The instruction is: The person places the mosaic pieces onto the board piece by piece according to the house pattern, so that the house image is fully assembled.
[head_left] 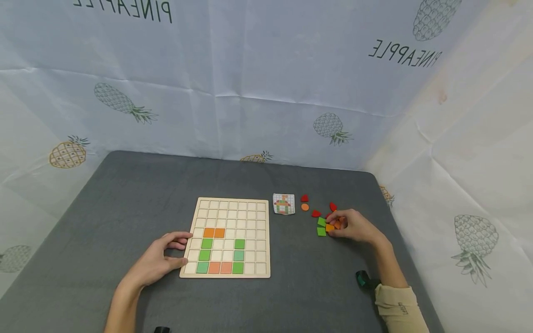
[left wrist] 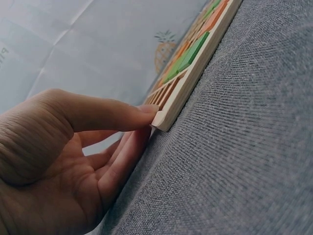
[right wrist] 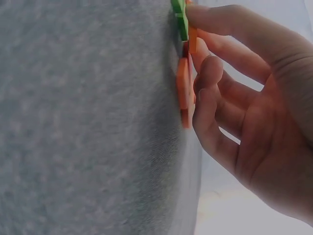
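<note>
A wooden grid board [head_left: 254, 222] is lying on a grey table [head_left: 291, 300], its cells holding green tiles [head_left: 204, 255] and orange tiles [head_left: 214, 232]. The left hand [head_left: 151, 263] is resting spread thumb and fingers against its left edge; right of the board, the right hand [head_left: 354, 226] is pinching an orange square [head_left: 330, 228]. Pineapple-print curtains [head_left: 250, 55] are hanging beyond it.

Board [head_left: 252, 215]: pale wood, square grid pattern. On board: orange tiles [head_left: 209, 232], bright green tiles [head_left: 204, 255], teal-green tiles [head_left: 238, 255], salmon tiles [head_left: 214, 268]. Right of board: white card [head_left: 284, 204], gridded orange-and-green picture; farther right, red pieces [head_left: 305, 198], orange disc [head_left: 305, 207], green squares [head_left: 321, 231], orange square [head_left: 330, 228]. Beyond board: pale fabric [head_left: 266, 55], pineapple print in grey, green, yellow; dark mirrored lettering. Under board: dark grey tabletop [head_left: 291, 300]. Sleeve [head_left: 393, 299], right of board: beige, dark lettering.
</note>
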`<state>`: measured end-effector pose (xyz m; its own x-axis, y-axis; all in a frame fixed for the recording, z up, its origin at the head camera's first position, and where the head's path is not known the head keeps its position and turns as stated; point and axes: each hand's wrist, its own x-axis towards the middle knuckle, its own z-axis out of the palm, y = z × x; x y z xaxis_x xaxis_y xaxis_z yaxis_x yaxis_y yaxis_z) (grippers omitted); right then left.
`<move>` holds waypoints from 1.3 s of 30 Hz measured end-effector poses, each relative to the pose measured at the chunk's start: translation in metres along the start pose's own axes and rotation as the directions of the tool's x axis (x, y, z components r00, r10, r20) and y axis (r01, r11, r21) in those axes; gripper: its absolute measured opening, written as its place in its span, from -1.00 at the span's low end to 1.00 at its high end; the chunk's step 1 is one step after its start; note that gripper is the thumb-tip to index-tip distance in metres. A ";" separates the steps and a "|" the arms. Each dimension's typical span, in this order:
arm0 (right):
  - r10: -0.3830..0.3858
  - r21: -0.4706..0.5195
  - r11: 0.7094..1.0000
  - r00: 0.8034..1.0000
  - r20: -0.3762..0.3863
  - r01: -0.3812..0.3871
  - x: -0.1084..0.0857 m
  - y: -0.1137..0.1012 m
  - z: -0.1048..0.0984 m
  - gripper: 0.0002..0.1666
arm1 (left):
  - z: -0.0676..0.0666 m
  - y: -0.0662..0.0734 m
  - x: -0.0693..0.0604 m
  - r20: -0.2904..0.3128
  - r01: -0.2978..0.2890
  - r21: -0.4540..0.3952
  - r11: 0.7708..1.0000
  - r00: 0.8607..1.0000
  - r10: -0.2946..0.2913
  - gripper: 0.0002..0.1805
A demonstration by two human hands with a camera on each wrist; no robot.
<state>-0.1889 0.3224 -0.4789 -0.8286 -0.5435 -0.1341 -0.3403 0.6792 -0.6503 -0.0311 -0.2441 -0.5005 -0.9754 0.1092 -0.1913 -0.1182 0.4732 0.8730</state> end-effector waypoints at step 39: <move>-0.332 0.027 0.943 0.943 -0.005 0.332 0.097 -0.140 0.061 -0.69 | 0.000 0.001 0.000 -0.002 0.007 0.003 1.000 1.000 -0.007 -0.27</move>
<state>-0.1949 0.1445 -0.4466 -0.6712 -0.7354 0.0933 -0.5836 0.4466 -0.6782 -0.0312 -0.2437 -0.4994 -0.9749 0.1044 -0.1967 -0.1245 0.4769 0.8701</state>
